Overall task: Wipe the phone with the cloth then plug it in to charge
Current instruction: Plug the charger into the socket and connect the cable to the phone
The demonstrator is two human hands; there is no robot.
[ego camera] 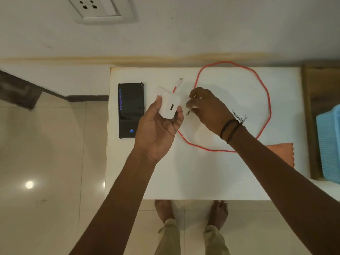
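A black phone [131, 110] lies flat on the left part of the white table [202, 177], its screen lit with a clock. My left hand [158, 129] holds a white charger adapter [169, 107] above the table, its USB port facing up. My right hand [207, 109] pinches the USB plug end of the red cable [265, 94] just right of the adapter, a small gap between them. The cable loops in a wide ring on the table; its other white-tipped end [179, 81] lies behind the adapter. An orange cloth [283, 153] lies under my right forearm.
A white wall socket [99, 8] sits on the wall above the table, at the upper left. A light blue basket [329, 144] stands on a wooden surface to the right. Tiled floor lies left of the table, and my bare feet [191, 210] show below its front edge.
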